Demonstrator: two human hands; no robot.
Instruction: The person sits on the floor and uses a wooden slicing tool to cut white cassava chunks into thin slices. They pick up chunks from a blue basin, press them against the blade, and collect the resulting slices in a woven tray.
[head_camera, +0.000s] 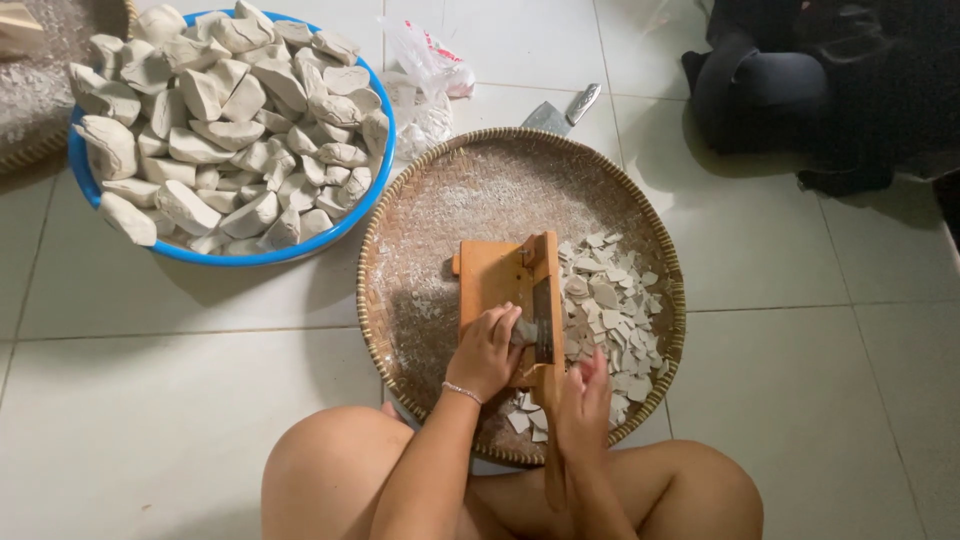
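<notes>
A pale chunk (523, 332) is gripped by the left hand (487, 352) and pressed to the blade of a wooden slicer (505, 280) on a woven tray (420, 230); the slicer's near end is steadied by the right hand (583, 405). Slicing is judged underway; slices (605, 310) are piled to the right, and a steady push is called for next.

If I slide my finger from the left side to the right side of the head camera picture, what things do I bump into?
Blue basin of pale chunks → wooden slicer board on the round woven tray → pile of thin pale slices → dark bundle on the floor tiles.
</notes>
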